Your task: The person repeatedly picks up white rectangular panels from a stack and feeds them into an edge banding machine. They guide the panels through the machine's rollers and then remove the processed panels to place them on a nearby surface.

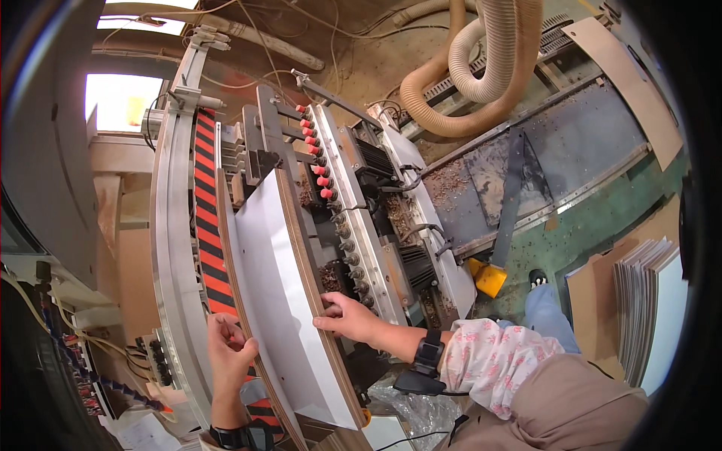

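Two long white-faced panels with brown edges stand on edge in a machine in front of me, a gap between them. My right hand (350, 319) grips the upper edge of the right panel (282, 225), its thumb on the white face and fingers over the brown edge. Beside the brown edge of the left panel (259, 331) is my left hand (230, 355). Its fingers are curled in and the thumb reaches that edge; whether anything is pinched is hidden. A black and red striped strip (209, 225) runs just left of this panel.
Right of the panels runs a metal rail (353, 203) with several red-capped knobs (319, 161). Wood chips lie around the machine. Ribbed hoses (489, 64) hang at the back. A stack of boards (639, 301) stands at right, near a yellow metal piece (487, 278).
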